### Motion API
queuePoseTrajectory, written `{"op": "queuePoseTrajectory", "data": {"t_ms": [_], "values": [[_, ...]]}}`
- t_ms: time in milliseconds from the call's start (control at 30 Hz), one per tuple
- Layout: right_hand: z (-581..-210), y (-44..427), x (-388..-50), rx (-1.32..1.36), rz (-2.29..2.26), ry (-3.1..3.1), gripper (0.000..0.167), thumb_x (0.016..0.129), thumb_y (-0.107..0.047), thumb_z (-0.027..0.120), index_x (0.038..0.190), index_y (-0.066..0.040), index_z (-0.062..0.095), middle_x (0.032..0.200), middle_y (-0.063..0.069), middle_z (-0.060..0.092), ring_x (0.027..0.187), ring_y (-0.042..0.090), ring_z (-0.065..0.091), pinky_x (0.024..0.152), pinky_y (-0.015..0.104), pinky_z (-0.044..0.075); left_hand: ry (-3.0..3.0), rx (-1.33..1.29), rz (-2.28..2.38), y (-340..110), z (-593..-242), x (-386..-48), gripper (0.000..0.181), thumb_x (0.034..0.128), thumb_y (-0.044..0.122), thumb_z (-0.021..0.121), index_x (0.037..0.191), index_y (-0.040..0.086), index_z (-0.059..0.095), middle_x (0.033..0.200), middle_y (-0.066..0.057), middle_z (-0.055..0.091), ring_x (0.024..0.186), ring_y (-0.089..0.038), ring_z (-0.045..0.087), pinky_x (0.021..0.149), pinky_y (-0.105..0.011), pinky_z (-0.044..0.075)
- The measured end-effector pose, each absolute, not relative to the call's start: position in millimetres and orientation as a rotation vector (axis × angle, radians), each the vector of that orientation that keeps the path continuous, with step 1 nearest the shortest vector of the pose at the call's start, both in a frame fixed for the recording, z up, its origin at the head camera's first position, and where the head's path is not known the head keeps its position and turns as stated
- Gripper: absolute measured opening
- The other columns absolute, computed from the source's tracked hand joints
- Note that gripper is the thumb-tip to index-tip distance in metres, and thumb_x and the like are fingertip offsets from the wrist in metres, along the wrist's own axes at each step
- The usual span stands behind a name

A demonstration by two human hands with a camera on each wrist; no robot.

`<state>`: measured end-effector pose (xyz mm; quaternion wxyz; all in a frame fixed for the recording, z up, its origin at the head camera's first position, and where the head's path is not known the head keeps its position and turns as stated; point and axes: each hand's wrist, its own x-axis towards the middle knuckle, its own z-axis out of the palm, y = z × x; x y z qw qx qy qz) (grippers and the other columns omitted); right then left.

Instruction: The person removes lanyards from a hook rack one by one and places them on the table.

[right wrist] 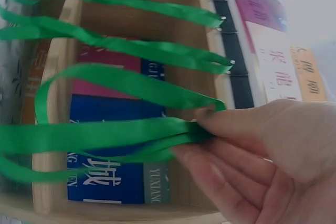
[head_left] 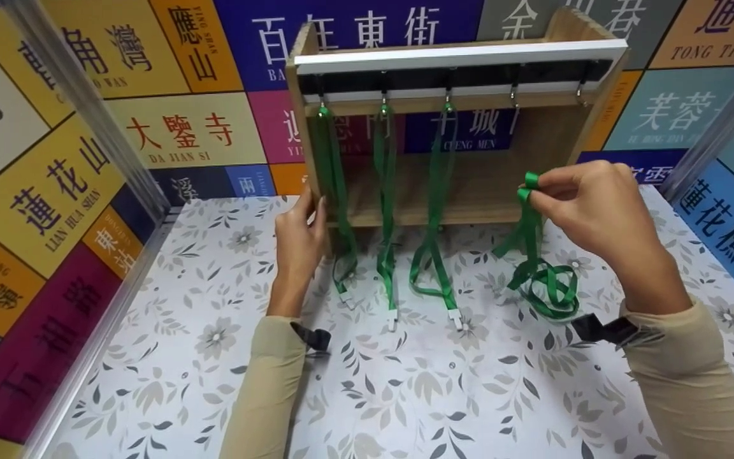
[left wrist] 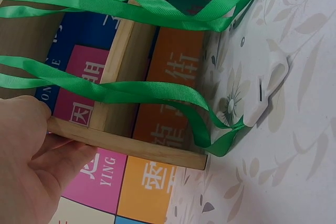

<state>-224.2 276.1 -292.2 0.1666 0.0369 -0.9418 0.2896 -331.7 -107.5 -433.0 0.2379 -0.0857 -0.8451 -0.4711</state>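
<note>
A wooden rack (head_left: 596,95) has a row of metal hooks under its top bar. Green lanyards (head_left: 387,172) with white clips hang from three hooks on the left; the two right hooks (head_left: 515,97) hold nothing. My right hand (head_left: 603,217) pinches a looped green lanyard (head_left: 531,236) between thumb and fingers, below the right hooks, its lower part coiled on the table. In the right wrist view, the right hand (right wrist: 262,161) pinches the green ribbon (right wrist: 105,137). My left hand (head_left: 297,242) grips the rack's left side edge, also seen in the left wrist view, where the hand (left wrist: 31,156) holds the wooden side (left wrist: 131,145).
The table (head_left: 214,395) has a white floral covering. Panels with coloured signs (head_left: 195,131) stand behind and at both sides. Clear upright edges (head_left: 80,83) run along the left corner. White lanyard clips (head_left: 455,317) hang just above or rest on the table in front of the rack.
</note>
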Motion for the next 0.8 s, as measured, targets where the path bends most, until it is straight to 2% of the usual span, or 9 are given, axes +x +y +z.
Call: {"op": "queuePoseTrajectory", "data": {"t_ms": [33,67,267,333,433,500,567,700,800], "values": [[-291.6,275.5,-227.1,0.102,0.817,-2.690,0.026,0.102,-0.021,0.077,0.121,-0.004,0.082,0.116,0.022,0.082,0.107,0.042,0.078,0.074,0.001,0.047,-2.310,-0.238,-1.291,-107.6,-433.2,-331.7,0.051,0.1124,0.026,0.061,0.162,0.021,0.052,0.151,-0.009,0.067,0.132,-0.027,0.071,0.097,-0.037,0.066],[-290.9,274.7,-229.9,0.104,0.814,-2.686,0.026,0.102,-0.021,0.077,0.121,-0.004,0.083,0.115,0.022,0.082,0.105,0.042,0.078,0.069,-0.002,0.040,-2.306,-0.242,-1.289,-107.7,-433.1,-331.3,0.051,0.1123,0.026,0.061,0.162,0.021,0.053,0.151,-0.010,0.068,0.132,-0.027,0.071,0.097,-0.037,0.066],[-283.0,271.0,-244.7,0.108,0.843,-2.560,0.024,0.101,-0.018,0.077,0.119,-0.004,0.083,0.115,0.021,0.082,0.100,0.039,0.080,0.066,-0.005,0.044,-2.308,-0.237,-1.263,-107.5,-432.0,-330.7,0.051,0.1120,0.026,0.062,0.162,0.020,0.053,0.149,-0.011,0.068,0.131,-0.029,0.071,0.096,-0.040,0.066],[-282.5,270.4,-248.3,0.101,0.853,-2.502,0.024,0.102,-0.020,0.076,0.119,-0.005,0.084,0.114,0.019,0.082,0.098,0.029,0.081,0.067,-0.004,0.046,-2.312,-0.230,-1.260,-107.7,-431.8,-330.5,0.051,0.1120,0.026,0.062,0.162,0.019,0.052,0.149,-0.011,0.068,0.131,-0.029,0.071,0.096,-0.040,0.066],[-288.0,271.6,-250.8,0.081,0.881,-2.437,0.024,0.101,-0.022,0.077,0.118,-0.006,0.084,0.114,0.018,0.083,0.089,0.005,0.078,0.070,-0.003,0.049,-2.320,-0.229,-1.264,-107.9,-432.3,-330.4,0.051,0.1124,0.026,0.061,0.162,0.020,0.052,0.150,-0.011,0.068,0.132,-0.029,0.071,0.097,-0.040,0.066],[-295.2,272.6,-249.4,0.078,0.891,-2.418,0.024,0.101,-0.021,0.077,0.118,-0.006,0.084,0.113,0.018,0.083,0.088,0.000,0.076,0.071,-0.004,0.049,-2.321,-0.234,-1.263,-107.8,-432.4,-330.6,0.050,0.1125,0.026,0.061,0.162,0.020,0.052,0.150,-0.010,0.068,0.132,-0.029,0.071,0.097,-0.039,0.066],[-304.3,273.8,-245.4,0.080,0.898,-2.432,0.023,0.100,-0.018,0.078,0.118,-0.004,0.084,0.112,0.020,0.083,0.089,0.006,0.079,0.071,-0.005,0.047,-2.322,-0.237,-1.257,-107.8,-432.5,-331.0,0.050,0.1126,0.026,0.061,0.162,0.021,0.053,0.150,-0.010,0.069,0.132,-0.028,0.072,0.098,-0.038,0.066],[-320.2,275.4,-231.4,0.091,0.877,-2.520,0.021,0.100,-0.013,0.077,0.116,-0.001,0.083,0.110,0.023,0.082,0.095,0.038,0.081,0.069,-0.007,0.042,-2.331,-0.229,-1.269,-107.7,-431.9,-331.3,0.052,0.1124,0.027,0.061,0.163,0.023,0.050,0.151,-0.009,0.067,0.133,-0.027,0.071,0.098,-0.038,0.066],[-328.1,276.8,-219.1,0.101,0.848,-2.584,0.019,0.099,-0.012,0.078,0.114,-0.001,0.084,0.106,0.023,0.082,0.093,0.040,0.080,0.067,-0.006,0.041,-2.337,-0.221,-1.298,-107.7,-430.6,-331.1,0.053,0.1124,0.028,0.061,0.164,0.024,0.050,0.153,-0.007,0.067,0.134,-0.027,0.070,0.098,-0.038,0.066]]}}
